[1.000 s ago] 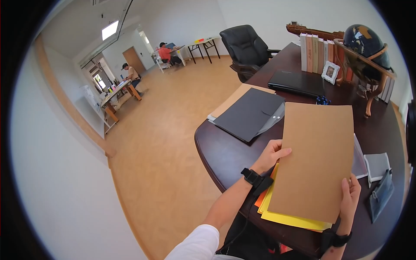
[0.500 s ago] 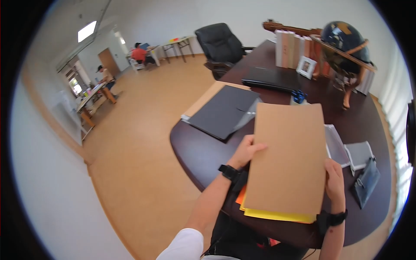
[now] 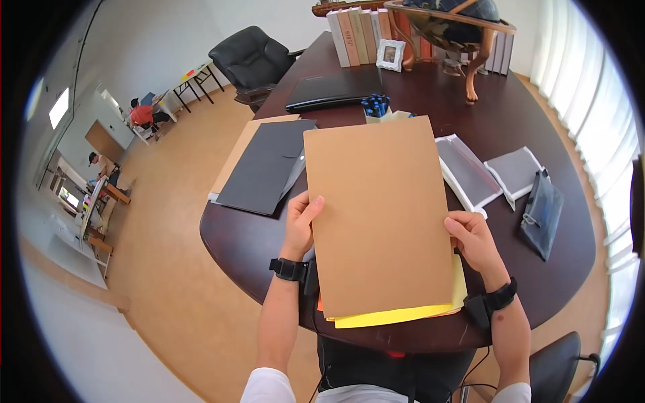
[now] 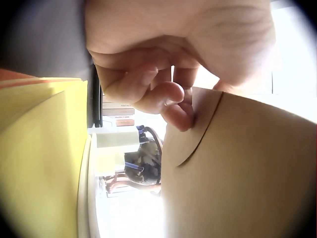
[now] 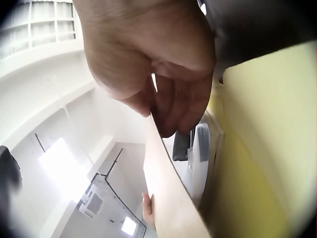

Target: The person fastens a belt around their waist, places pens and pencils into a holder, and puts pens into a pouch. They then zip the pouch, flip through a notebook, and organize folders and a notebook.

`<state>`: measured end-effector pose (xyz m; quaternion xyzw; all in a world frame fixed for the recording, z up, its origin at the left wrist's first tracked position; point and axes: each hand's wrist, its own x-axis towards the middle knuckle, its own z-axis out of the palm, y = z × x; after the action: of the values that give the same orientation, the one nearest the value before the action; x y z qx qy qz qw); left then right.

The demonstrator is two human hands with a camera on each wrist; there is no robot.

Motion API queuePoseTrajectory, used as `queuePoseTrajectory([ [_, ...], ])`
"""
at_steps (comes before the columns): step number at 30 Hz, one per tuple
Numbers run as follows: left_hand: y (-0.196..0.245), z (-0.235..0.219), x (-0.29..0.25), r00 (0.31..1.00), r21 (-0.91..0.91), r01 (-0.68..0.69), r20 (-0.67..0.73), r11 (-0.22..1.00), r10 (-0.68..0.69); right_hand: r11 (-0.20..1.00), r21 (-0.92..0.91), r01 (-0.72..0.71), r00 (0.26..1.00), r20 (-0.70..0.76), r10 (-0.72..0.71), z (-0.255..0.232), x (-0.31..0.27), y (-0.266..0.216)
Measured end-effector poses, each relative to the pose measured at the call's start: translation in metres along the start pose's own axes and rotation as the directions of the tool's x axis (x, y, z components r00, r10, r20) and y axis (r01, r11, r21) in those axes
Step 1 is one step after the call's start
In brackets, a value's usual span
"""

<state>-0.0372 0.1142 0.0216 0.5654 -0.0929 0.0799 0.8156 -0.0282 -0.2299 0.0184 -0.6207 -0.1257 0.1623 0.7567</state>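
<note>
A brown kraft paper folder (image 3: 379,215) is held up in front of me by both hands. My left hand (image 3: 300,226) grips its left edge with the thumb on the front face. On the right edge, my right hand (image 3: 472,240) pinches it between thumb and curled fingers. In the left wrist view, the folder's underside (image 4: 247,163) shows a curved slit near the fingers. Below the folder lies a stack of yellow folders (image 3: 403,317) with some orange showing, at the desk's near edge. A gap separates folder and stack in the right wrist view.
On the dark desk (image 3: 248,242), a black folder (image 3: 262,164) lies at left over brown paper. Behind are a laptop (image 3: 336,91), a pen holder (image 3: 388,117), books (image 3: 356,37) and a globe (image 3: 447,27). Clear pouches (image 3: 474,171) and a dark pouch (image 3: 543,215) lie right.
The head view has turned rightward, so the desk sits further left in it. Both hands keep hold of the brown folder, now more upright in view; the right hand is higher along its edge.
</note>
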Motion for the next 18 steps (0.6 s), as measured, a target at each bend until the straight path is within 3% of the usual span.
queuePoseTrajectory([
  [2, 0.003, 0.010, -0.001, 0.999, 0.005, -0.003, -0.038, 1.000, 0.003, 1.000, 0.027, 0.015, 1.000, -0.024, -0.014, -0.001, -0.001, -0.001],
  [4, -0.003, -0.005, 0.001, 0.998, 0.010, 0.004, 0.056, 1.000, -0.004, 0.997, 0.074, 0.032, 0.999, -0.042, -0.029, -0.001, -0.004, -0.008],
  [5, -0.004, -0.011, 0.001, 0.995, 0.012, 0.006, 0.099, 1.000, -0.007, 0.997, 0.056, 0.052, 0.988, -0.148, -0.043, -0.001, -0.004, -0.008],
  [8, 0.000, -0.012, 0.001, 0.995, 0.070, 0.012, 0.097, 0.997, -0.019, 0.975, 0.075, 0.211, 0.945, -0.269, -0.184, -0.031, -0.005, -0.013],
  [10, -0.001, -0.014, 0.002, 0.998, 0.087, 0.015, 0.063, 0.996, -0.020, 0.922, 0.205, 0.330, 0.902, -0.358, -0.243, -0.041, -0.007, -0.028],
  [14, 0.003, -0.016, 0.003, 0.997, 0.174, 0.075, -0.011, 0.982, -0.074, 0.848, 0.325, 0.419, 0.897, -0.296, -0.329, -0.071, -0.008, -0.028],
  [18, 0.011, -0.012, 0.003, 0.976, 0.315, 0.211, -0.124, 0.925, -0.180, 0.864, 0.247, 0.438, 0.883, -0.298, -0.363, -0.085, -0.009, -0.024],
])
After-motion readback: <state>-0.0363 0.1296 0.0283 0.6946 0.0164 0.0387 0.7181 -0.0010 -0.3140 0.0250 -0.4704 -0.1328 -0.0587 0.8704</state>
